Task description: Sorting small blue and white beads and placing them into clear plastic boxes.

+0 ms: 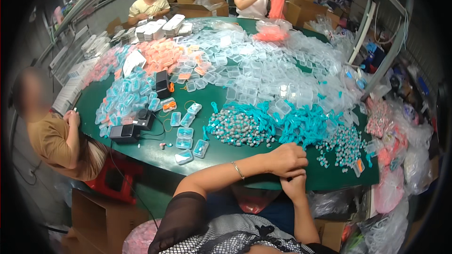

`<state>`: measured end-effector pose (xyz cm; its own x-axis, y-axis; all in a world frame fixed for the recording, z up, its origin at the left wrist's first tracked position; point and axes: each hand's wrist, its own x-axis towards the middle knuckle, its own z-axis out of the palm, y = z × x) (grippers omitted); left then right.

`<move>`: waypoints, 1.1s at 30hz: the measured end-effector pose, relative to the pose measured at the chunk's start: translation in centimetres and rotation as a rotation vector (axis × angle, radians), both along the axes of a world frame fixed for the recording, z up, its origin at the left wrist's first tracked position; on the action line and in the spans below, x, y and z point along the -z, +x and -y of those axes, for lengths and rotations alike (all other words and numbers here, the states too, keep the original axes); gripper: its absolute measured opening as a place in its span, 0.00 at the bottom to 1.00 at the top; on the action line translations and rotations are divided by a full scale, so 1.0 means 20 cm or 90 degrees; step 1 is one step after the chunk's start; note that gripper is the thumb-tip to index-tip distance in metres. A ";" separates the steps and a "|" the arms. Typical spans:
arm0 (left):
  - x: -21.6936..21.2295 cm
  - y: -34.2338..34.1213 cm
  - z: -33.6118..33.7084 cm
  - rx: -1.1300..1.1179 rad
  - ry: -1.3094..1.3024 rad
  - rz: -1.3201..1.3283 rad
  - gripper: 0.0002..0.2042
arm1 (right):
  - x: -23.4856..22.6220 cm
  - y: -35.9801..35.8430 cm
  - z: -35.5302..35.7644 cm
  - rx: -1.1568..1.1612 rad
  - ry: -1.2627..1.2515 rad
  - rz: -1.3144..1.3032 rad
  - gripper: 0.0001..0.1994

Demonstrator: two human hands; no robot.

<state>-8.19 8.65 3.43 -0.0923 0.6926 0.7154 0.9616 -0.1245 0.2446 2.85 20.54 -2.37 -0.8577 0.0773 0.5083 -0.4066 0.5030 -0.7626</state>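
Work in hand: small teal-and-grey earplugs point(238, 129) on cords, heaped on the green table point(155, 153) just beyond the hands; whatever piece is being handled is hidden inside the fingers.
Left hand point(286, 159): curled knuckles-up at the table's near edge, fingers closed in; what it grips I cannot tell.
Right hand point(294, 186): tucked under and against the left, just off the table edge, fingers bent inward; its contents are hidden too.
Step, as I judge it: the two hands are working one small piece together, likely a corded pair taken from the heap, to be gathered up for a case.
Next move, as I judge it: it calls for a fine pinch and a free hand to reach forward or leftward to a case, without dragging cords out of the heap.
Cords point(306, 124): a tangle of teal cords just right of the plug heap, near the left hand.
Filled cases point(185, 143): a few small clear boxes with teal inside, lying apart to the left of the heap.
Empty cases point(263, 73): a broad drift of clear boxes across the table's middle and far side.
Orange lot point(162, 54): pinkish-orange packs farther left.
Black devices point(125, 132): small boxes with cables at the left.
Others: a person point(56, 131) seated at left, two more at the far end.
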 end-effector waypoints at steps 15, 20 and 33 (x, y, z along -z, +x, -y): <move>0.16 0.08 0.00 -0.030 0.103 0.063 0.12 | -0.01 0.05 -0.01 0.063 0.105 0.074 0.07; 0.17 0.06 0.02 -0.063 0.071 0.071 0.09 | -0.02 0.01 -0.02 0.047 0.089 0.101 0.07; 0.10 0.03 0.07 0.020 0.220 -0.127 0.13 | -0.53 -0.79 -0.03 0.003 0.230 -0.017 0.07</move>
<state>-7.63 7.28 1.40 0.0892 0.4084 0.9084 0.9805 -0.1965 -0.0079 -13.02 21.16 8.24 -0.8434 -0.1074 0.5264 -0.4212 0.7404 -0.5238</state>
